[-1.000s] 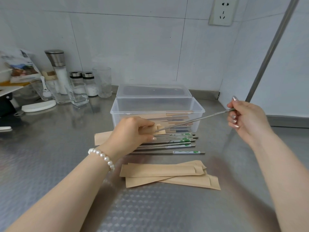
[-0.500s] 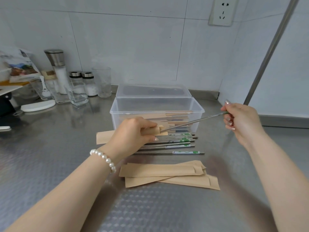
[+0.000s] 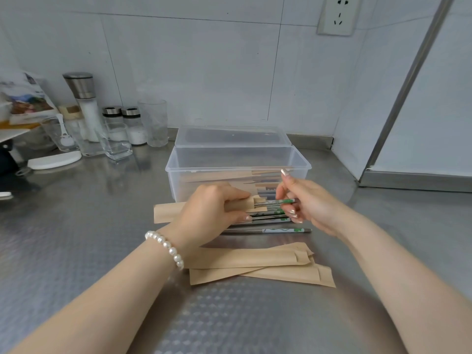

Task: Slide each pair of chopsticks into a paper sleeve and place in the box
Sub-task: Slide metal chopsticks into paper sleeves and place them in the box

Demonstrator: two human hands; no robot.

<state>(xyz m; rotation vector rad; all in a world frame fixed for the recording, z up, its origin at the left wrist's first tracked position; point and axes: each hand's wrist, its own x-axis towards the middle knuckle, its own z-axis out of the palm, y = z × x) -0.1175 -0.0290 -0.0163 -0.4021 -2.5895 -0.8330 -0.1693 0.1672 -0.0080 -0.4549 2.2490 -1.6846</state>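
Steel chopsticks [image 3: 277, 202] now mostly inside paper sleeve [image 3: 168, 212], both hands' fingers pinching, right hand [image 3: 310, 204] closer.

Bright, even light; soft glare on steel counter [image 3: 76, 226]; wide-angle bowing at edges.

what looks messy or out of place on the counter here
Nothing spilled or damaged. The empty paper sleeves near the front edge lie fanned and crossed rather than squared up, and one loose chopstick sits apart from the bundle behind it.
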